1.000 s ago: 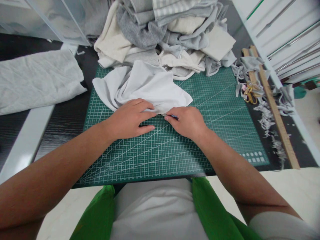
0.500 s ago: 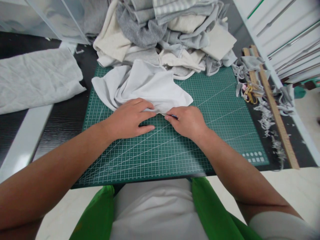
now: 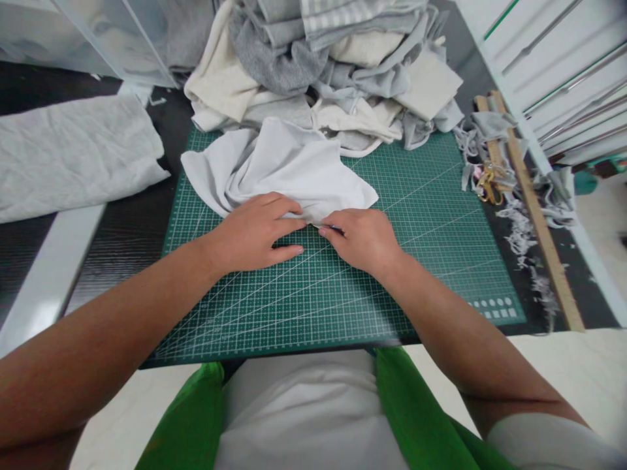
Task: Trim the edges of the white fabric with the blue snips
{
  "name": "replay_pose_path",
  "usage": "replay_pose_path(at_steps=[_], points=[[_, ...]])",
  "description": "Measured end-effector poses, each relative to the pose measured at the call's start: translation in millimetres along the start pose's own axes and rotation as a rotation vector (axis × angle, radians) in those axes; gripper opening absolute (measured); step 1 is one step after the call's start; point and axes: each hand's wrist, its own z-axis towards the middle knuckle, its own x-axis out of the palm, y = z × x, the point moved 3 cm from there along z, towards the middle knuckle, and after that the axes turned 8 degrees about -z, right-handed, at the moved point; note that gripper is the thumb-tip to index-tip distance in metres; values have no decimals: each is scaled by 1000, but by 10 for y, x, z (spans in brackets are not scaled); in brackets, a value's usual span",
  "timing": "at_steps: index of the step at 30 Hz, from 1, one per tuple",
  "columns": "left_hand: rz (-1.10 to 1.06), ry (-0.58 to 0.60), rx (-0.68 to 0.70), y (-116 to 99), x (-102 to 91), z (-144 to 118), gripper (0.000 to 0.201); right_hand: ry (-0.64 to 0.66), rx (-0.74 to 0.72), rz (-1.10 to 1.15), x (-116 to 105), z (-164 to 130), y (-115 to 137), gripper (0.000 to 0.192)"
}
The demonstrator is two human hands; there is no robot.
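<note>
Your left hand (image 3: 259, 234) lay spread over the near edge of the white cloth (image 3: 298, 163), its thumb well apart from the forefinger and bare of fabric; whether the bent fingers pinched a fold between them, you could not tell from this view. Your right hand (image 3: 360, 238) was closed, thumb against forefinger, on a slim tool (image 3: 336, 229) with a bluish handle, and its working tip was hidden at the cloth's edge. The cloth sat bunched on the upper middle of the green cutting mat (image 3: 313, 300), just beyond your fingers.

Good work here called for firm left fingertips close to the tool, so that the edge stayed flat and taut, with small, light strokes from the right. A loose fold under the tip could have snagged, and the left fingers needed to be out of its path.

Past the cloth rose a heap of grey and cream fabric (image 3: 284, 65), spilling onto the mat's far edge. A grey fabric piece (image 3: 73, 156) lay to the left on the black tabletop (image 3: 137, 228), near a translucent bin (image 3: 98, 39). To the right were wooden strips (image 3: 537, 215), gold-handled scissors (image 3: 490, 186) and frayed scraps (image 3: 519, 225); pale floor (image 3: 607, 372) showed beyond.
</note>
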Motion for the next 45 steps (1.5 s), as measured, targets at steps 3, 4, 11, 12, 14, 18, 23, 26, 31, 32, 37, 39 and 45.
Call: replay_pose_path(at_steps=[3, 4, 11, 12, 14, 18, 23, 26, 31, 32, 37, 39, 45], points=[[-1, -2, 12, -2, -2, 2, 45, 14, 7, -5, -5, -11, -1, 30], [-1, -2, 11, -2, -3, 3, 44, 7, 13, 10, 0, -18, -15, 30], [-8, 10, 1, 0, -2, 6, 45, -42, 14, 43, 33, -23, -47, 28], [-7, 13, -3, 3, 1, 4, 45, -25, 7, 25, 27, -17, -27, 28], [-6, 17, -12, 8, 5, 2, 44, 12, 2, -17, 6, -7, 13, 30], [-6, 21, -18, 9, 7, 4, 44, 31, -18, -42, -53, -17, 57, 30], [-31, 36, -37, 8, 4, 12, 43, 26, 2, -43, -67, -48, 29, 33], [-35, 31, -41, 3, 0, 16, 43, -5, 18, -3, -31, -52, -4, 30], [-29, 40, -31, -7, -2, 22, 44, -42, -4, 35, 8, -41, -19, 29], [-27, 40, -31, -6, -2, 22, 44, -39, -12, 25, 2, -34, -8, 29], [-25, 27, -16, 0, -5, 19, 44, 12, -36, -73, -60, 7, 76, 30], [-21, 26, -15, 3, -5, 16, 44, 32, -44, -94, -75, 13, 94, 32], [-10, 22, -13, 7, -5, 14, 43, 15, -27, -27, -48, -17, 34, 29]])
